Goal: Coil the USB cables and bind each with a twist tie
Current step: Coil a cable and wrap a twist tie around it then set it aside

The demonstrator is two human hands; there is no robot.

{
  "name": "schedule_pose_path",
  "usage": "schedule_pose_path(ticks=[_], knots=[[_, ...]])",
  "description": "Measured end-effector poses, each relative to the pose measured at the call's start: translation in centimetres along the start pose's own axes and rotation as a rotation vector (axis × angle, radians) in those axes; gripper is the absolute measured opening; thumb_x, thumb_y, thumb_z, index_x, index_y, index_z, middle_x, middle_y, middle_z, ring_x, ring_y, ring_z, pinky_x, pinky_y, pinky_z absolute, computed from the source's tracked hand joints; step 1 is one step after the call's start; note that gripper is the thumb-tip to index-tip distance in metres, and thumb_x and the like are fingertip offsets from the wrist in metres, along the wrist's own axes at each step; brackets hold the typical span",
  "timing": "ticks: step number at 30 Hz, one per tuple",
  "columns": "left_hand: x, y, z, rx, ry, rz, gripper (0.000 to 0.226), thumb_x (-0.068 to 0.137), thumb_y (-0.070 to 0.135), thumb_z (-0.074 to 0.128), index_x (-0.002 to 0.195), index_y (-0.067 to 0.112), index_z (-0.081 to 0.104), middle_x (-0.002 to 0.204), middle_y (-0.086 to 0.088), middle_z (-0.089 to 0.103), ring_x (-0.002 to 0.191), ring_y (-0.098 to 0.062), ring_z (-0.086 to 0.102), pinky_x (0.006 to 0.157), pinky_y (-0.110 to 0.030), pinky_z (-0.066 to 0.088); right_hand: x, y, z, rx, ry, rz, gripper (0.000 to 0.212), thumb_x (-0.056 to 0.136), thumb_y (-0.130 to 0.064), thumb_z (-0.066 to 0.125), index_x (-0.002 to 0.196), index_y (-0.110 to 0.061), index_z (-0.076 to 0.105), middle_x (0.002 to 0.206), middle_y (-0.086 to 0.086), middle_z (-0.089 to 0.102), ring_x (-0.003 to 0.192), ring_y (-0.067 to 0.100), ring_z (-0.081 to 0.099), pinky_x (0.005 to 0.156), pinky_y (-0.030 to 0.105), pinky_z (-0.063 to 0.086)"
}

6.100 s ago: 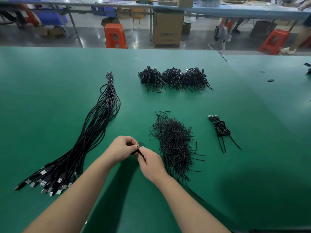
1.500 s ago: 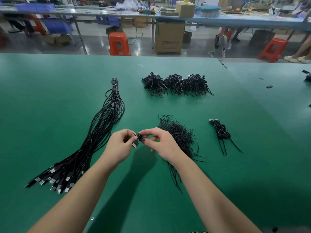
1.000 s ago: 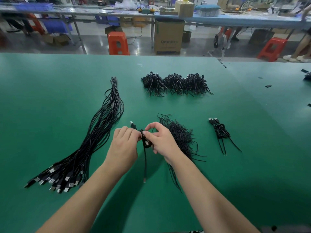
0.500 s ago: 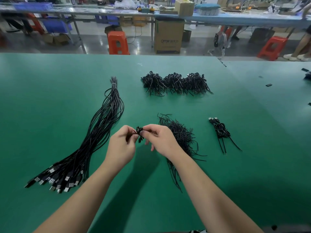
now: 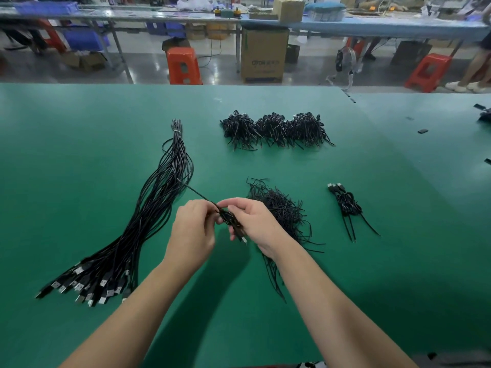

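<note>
Since half a second ago, one end of the twist tie [image 5: 198, 195] has been swung out up-left from the coiled USB cable [image 5: 230, 219], which is held between both hands above the green worktop [image 5: 79, 155].

To the left, the long bundle of uncoiled USB cables [image 5: 148, 221] is laid; at the back, finished coils [image 5: 276, 130] are heaped; the loose twist-tie pile [image 5: 281, 216] is just right of the hands, one bound cable [image 5: 346, 205] farther right. The coil is clasped by the curled right hand [image 5: 256, 224], its plug [image 5: 242, 239] hanging below; the tie is pinched by the left hand [image 5: 192, 229]. The twist is best made tight at mid-coil, the loops kept squeezed flat.
</note>
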State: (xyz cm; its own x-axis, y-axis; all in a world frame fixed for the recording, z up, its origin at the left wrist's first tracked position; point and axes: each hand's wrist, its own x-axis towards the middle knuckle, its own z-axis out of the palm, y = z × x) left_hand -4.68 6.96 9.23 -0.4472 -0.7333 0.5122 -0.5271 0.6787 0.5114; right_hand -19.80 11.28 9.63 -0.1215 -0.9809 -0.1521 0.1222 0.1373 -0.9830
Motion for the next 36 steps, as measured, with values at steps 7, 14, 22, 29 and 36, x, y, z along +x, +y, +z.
schedule_pose_path(ticks=[7, 14, 22, 29, 36], knots=[[0.9, -0.2, 0.2, -0.287, -0.042, -0.435, 0.016, 0.092, 0.009, 0.064, 0.079, 0.017, 0.060, 0.069, 0.009, 0.062, 0.060, 0.003, 0.054, 0.058, -0.013, 0.037, 0.0, 0.3, -0.2, -0.216, 0.052, -0.074, 0.015, 0.094, -0.020, 0.069, 0.108, -0.022, 0.072, 0.075, -0.009, 0.063, 0.050, 0.012, 0.045, 0.048, 0.027, 0.041], [0.3, -0.6, 0.5, 0.319, -0.039, 0.307, 0.021, 0.073, -0.012, 0.064, 0.081, 0.007, 0.062, 0.075, -0.006, 0.058, 0.070, -0.031, 0.054, 0.072, -0.035, 0.033, 0.1, 0.5, -0.1, -0.366, 0.056, -0.006, 0.035, 0.104, -0.030, 0.050, 0.078, -0.015, 0.068, 0.050, -0.001, 0.054, 0.043, 0.015, 0.047, 0.045, 0.026, 0.043], [0.0, -1.5, 0.6, 0.335, -0.024, 0.441, 0.021, 0.076, -0.008, 0.054, 0.087, 0.007, 0.064, 0.086, -0.007, 0.062, 0.076, -0.029, 0.053, 0.074, -0.037, 0.039, 0.0, 0.6, -0.4, -0.203, -0.109, 0.127, 0.051, 0.103, -0.051, 0.041, 0.084, -0.010, 0.064, 0.070, -0.004, 0.066, 0.050, 0.011, 0.047, 0.052, 0.027, 0.048], [0.1, -1.6, 0.6, 0.255, 0.049, 0.394, 0.010, 0.086, -0.002, 0.059, 0.088, 0.005, 0.066, 0.086, -0.006, 0.064, 0.078, -0.027, 0.054, 0.074, -0.035, 0.037, -0.4, 1.1, -0.5, -0.134, -0.187, -0.022, 0.023, 0.105, -0.029, 0.049, 0.104, -0.020, 0.070, 0.082, -0.011, 0.068, 0.061, 0.014, 0.050, 0.061, 0.026, 0.054], [-0.1, -1.0, 0.2, 0.079, 0.131, 0.290, 0.010, 0.092, 0.012, 0.062, 0.088, 0.006, 0.067, 0.087, -0.001, 0.063, 0.079, -0.022, 0.053, 0.076, -0.032, 0.040, -0.7, 0.5, -1.0, 0.011, -0.207, -0.056, 0.023, 0.104, -0.010, 0.049, 0.110, -0.017, 0.070, 0.090, -0.003, 0.073, 0.064, 0.010, 0.053, 0.067, 0.023, 0.054]])
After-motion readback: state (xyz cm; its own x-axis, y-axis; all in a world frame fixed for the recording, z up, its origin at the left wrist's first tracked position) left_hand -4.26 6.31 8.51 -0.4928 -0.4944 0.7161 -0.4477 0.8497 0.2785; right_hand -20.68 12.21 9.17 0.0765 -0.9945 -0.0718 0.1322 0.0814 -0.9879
